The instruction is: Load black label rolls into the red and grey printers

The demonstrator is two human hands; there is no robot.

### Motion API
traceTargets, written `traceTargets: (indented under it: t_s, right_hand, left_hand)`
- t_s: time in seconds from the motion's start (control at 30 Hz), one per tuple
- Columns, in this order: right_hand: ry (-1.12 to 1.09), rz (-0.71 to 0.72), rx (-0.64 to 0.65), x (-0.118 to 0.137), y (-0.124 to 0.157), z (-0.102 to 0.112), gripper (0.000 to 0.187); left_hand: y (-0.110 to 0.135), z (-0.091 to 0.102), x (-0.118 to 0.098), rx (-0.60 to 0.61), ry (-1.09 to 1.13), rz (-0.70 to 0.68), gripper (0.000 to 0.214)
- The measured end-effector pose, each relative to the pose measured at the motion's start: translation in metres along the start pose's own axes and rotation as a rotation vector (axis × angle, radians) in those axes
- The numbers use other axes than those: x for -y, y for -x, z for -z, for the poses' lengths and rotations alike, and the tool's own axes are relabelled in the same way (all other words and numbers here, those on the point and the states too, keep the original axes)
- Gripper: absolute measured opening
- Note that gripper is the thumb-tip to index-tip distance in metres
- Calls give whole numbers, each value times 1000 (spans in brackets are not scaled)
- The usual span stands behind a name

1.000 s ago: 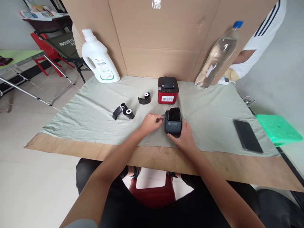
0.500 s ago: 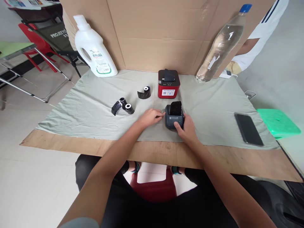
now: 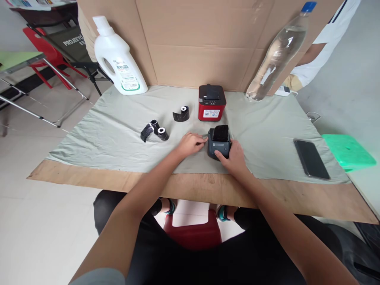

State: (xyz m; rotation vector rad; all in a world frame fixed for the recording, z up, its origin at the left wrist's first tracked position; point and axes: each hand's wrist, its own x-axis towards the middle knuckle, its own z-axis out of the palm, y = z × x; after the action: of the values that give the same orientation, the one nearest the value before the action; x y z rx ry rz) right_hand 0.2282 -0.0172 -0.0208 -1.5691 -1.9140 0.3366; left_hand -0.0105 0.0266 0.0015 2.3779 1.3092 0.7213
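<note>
A small dark grey label printer (image 3: pixel 219 143) lies on the grey-green cloth (image 3: pixel 113 134) near the table's front edge, its black lid raised. My right hand (image 3: pixel 234 156) grips its front right corner, thumb on the face. My left hand (image 3: pixel 190 143) rests at its left side, fingers curled and touching the casing. A red and black printer (image 3: pixel 211 103) stands just behind. A black label roll (image 3: pixel 181 114) lies to the left of the red printer, and two more rolls (image 3: pixel 154 132) lie further left.
A white detergent bottle (image 3: pixel 118 59) and a clear water bottle (image 3: pixel 276 55) lean against the cardboard wall (image 3: pixel 196 43). A black phone (image 3: pixel 311 158) lies at the right. A green stool (image 3: pixel 347 152) stands beside the table. Another person's sleeve (image 3: pixel 326 35) shows behind.
The grey printer's lid has tipped further back. My right hand has slid from the printer's side onto its front corner. My left hand stayed by its left side.
</note>
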Motion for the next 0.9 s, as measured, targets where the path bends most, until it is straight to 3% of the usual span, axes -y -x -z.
traceTargets:
  t_s: [0.13,0.23,0.4,0.57,0.73,0.9]
  right_hand:
    - [-7,-1,-5,5,3,3,85]
    - [-60,40,-50,7,6,7,80]
    - [-185,23,-110,3,1,13,60]
    - [-306,-19,19,-2,-23,20,65]
    - [-371,20,128,-4,-49,23,63]
    - [-354,44,145,-8,-57,23,57]
  left_hand:
    - [-1,-6,5,-196,146,65,33]
    - [2,-7,1,-261,166,-97,45]
    - [7,-7,-8,-191,206,-300,46]
    - [7,-7,-11,-153,188,-366,47]
    - [6,-5,-10,-131,115,-307,59]
    - [5,-4,-7,-60,70,-314,51]
